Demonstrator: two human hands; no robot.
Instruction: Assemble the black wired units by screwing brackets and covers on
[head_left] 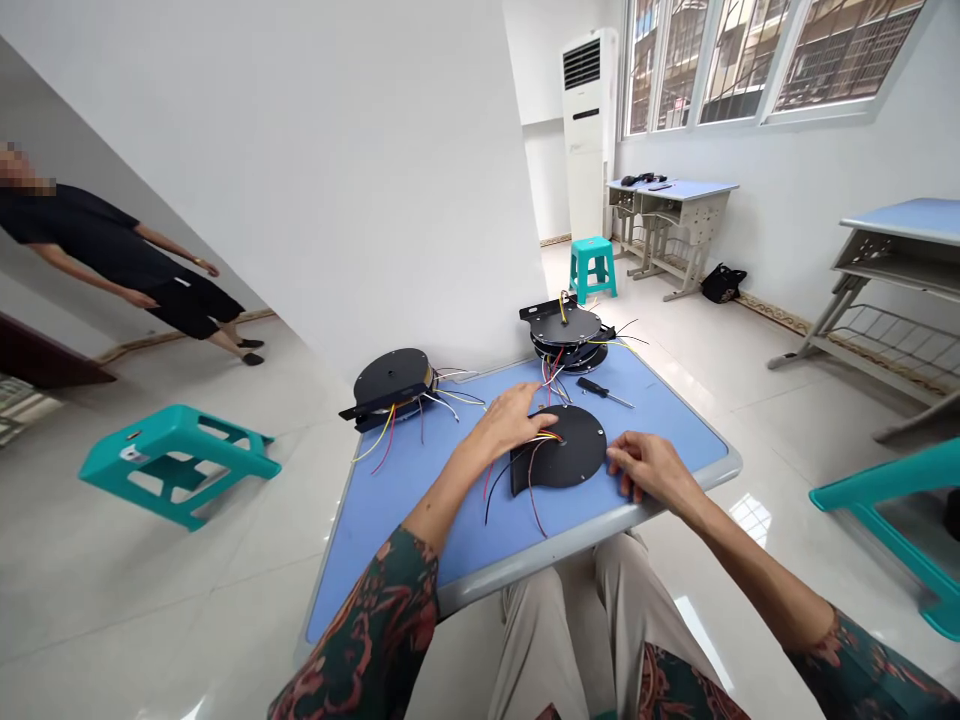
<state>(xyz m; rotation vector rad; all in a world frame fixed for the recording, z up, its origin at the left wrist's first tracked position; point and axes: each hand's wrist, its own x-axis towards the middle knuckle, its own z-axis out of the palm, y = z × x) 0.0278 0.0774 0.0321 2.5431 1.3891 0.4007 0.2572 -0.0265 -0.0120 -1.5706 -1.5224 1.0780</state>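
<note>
A flat black disc-shaped housing with a straight flange on its left lies in front of me on the blue table. Red, yellow and black wires come out near its centre. My left hand reaches over its far left edge, fingers stretched forward, thumb apart beside the wires. Close against the disc's right rim, my right hand has its fingers curled and thumb pressed to them; whatever they hold is too small or hidden to name. Behind the disc lies a black-handled screwdriver.
Another black wired disc unit sits at the table's left edge. More units are stacked at the far edge, by the white wall. Green stools stand on both sides. A person stands at left.
</note>
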